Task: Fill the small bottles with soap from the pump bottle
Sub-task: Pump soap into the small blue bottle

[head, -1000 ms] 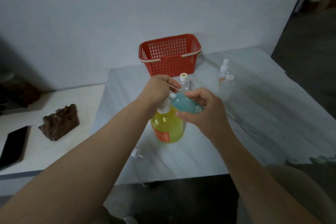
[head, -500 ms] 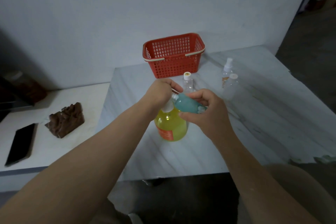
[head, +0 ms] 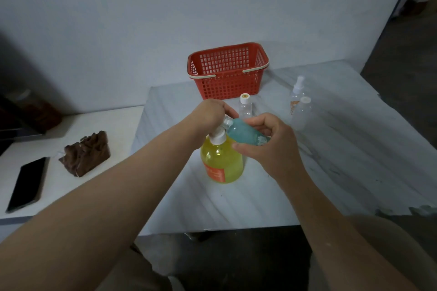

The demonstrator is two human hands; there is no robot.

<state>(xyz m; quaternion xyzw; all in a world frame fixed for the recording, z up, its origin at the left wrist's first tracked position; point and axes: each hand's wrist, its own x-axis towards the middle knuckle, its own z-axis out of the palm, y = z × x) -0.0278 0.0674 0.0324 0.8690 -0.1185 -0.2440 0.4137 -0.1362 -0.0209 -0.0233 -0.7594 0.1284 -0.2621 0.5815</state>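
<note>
Basket, clear bottles behind. Left hand clasps pump bottle; right hand grips teal bottle.

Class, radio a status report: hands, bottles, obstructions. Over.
Left hand grips pump head of yellow pump bottle. Right hand holds teal small bottle tilted at spout. Capped clear bottle behind, not blocking.

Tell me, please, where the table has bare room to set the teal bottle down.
The table is bare right of the pump bottle, nearer than the two rightmost bottles, and along its near edge. It is crowded between the red basket and the left hand.
</note>
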